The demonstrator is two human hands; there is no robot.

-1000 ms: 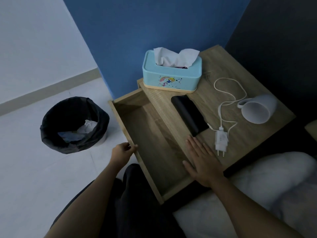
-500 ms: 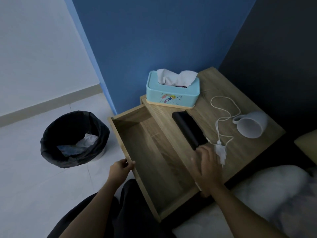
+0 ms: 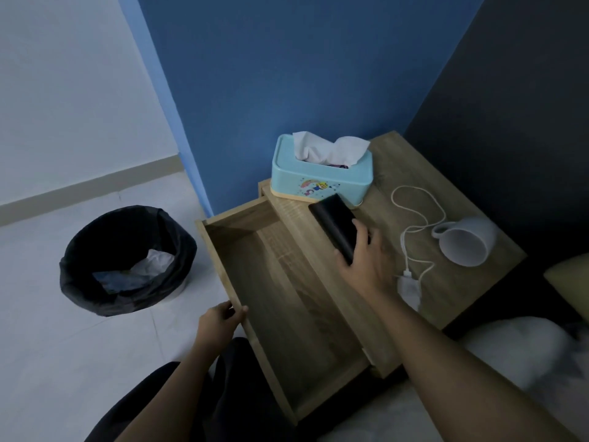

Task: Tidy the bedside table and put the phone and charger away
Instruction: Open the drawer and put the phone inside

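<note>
The black phone (image 3: pixel 334 223) lies at the left edge of the wooden bedside table (image 3: pixel 452 291), its near end gripped by my right hand (image 3: pixel 366 263). A white charger plug (image 3: pixel 409 287) sits just right of that hand, its white cable (image 3: pixel 414 215) looping back across the tabletop. The wooden drawer (image 3: pixel 287 288) stands pulled out and bare inside. My left hand (image 3: pixel 220 323) is closed on the drawer's front-left rim.
A light blue tissue box (image 3: pixel 322 177) stands at the table's back. A white mug (image 3: pixel 465 240) lies on its side at the right. A black-lined waste bin (image 3: pixel 127 260) with crumpled paper sits on the floor at the left. White bedding (image 3: pixel 510 355) lies at lower right.
My right hand moved up from the table's front edge and closed around the phone's near end. The left hand stayed on the drawer rim. The view tilted upward.
</note>
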